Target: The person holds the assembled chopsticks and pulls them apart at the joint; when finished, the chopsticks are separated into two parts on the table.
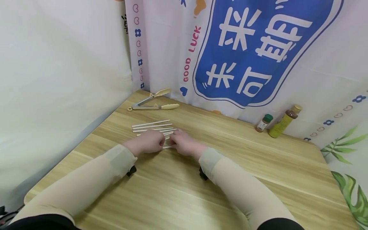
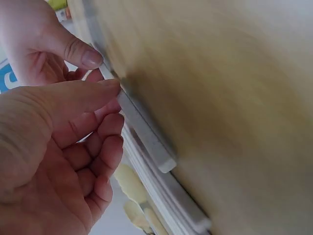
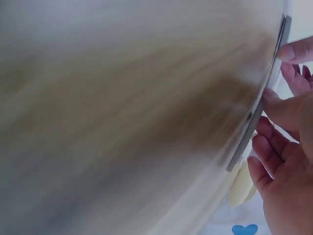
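A white chopstick (image 1: 167,147) is at the centre of the head view, between the two hands and touched by both. Its long axis runs nearly left to right there, its right end tipped slightly upward in the frame. Neither hand is nearer: the left hand (image 1: 150,141) pinches it left of its middle, thumb against fingers, and the right hand (image 1: 184,143) pinches it to the right. In both hands the other fingers curl loosely. In the wrist views, an end sticks out past each hand. Whether the chopstick touches the table (image 1: 172,195) I cannot tell.

Just above the hands in the head view, more chopsticks (image 1: 150,123) lie side by side on the table, roughly in line with the held one; the hands hide some. Above those, at upper left of centre, lie spread tongs (image 1: 170,106). Well apart, toward the right, a small jar (image 1: 264,123) stands beside a yellow bottle (image 1: 280,126), against a printed cloth (image 1: 166,48).
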`<state>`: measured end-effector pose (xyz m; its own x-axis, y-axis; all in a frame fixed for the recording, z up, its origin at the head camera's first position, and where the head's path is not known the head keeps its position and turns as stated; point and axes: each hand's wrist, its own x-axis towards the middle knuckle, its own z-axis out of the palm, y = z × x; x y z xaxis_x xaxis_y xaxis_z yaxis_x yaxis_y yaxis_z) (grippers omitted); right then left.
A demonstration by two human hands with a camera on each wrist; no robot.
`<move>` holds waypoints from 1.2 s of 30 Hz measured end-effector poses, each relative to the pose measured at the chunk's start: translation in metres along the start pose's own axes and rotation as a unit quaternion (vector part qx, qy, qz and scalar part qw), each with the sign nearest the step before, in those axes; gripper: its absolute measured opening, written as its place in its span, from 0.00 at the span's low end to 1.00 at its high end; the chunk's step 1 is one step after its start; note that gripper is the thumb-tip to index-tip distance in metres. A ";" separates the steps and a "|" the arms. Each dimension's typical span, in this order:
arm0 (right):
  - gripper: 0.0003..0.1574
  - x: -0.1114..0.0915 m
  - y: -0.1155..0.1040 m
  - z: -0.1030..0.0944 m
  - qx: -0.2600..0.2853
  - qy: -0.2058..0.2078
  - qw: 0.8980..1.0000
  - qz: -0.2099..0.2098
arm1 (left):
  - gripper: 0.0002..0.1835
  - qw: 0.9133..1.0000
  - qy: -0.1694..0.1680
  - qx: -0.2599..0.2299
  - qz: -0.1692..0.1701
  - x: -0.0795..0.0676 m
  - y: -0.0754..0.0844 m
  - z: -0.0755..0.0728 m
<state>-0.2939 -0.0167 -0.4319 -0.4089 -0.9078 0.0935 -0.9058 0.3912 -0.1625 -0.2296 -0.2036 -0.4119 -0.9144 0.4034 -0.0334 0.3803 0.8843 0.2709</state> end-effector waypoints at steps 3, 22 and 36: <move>0.09 -0.016 0.008 -0.007 0.015 0.016 1.000 0.010 | 0.08 1.000 -0.004 -0.006 0.014 0.015 0.007 0.001; 0.05 -0.143 0.080 -0.067 0.129 0.025 0.960 0.247 | 0.11 0.983 -0.048 -0.125 0.127 0.147 0.110 0.010; 0.11 -0.161 0.090 -0.062 0.188 0.058 0.953 0.231 | 0.11 0.974 -0.054 -0.160 0.152 0.162 0.122 0.017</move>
<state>-0.3163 0.1736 -0.4002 -0.7837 -0.6203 0.0316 -0.5313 0.6431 -0.5515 -0.3288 -0.0259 -0.4005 -0.7397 0.6729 -0.0020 0.5525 0.6090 0.5692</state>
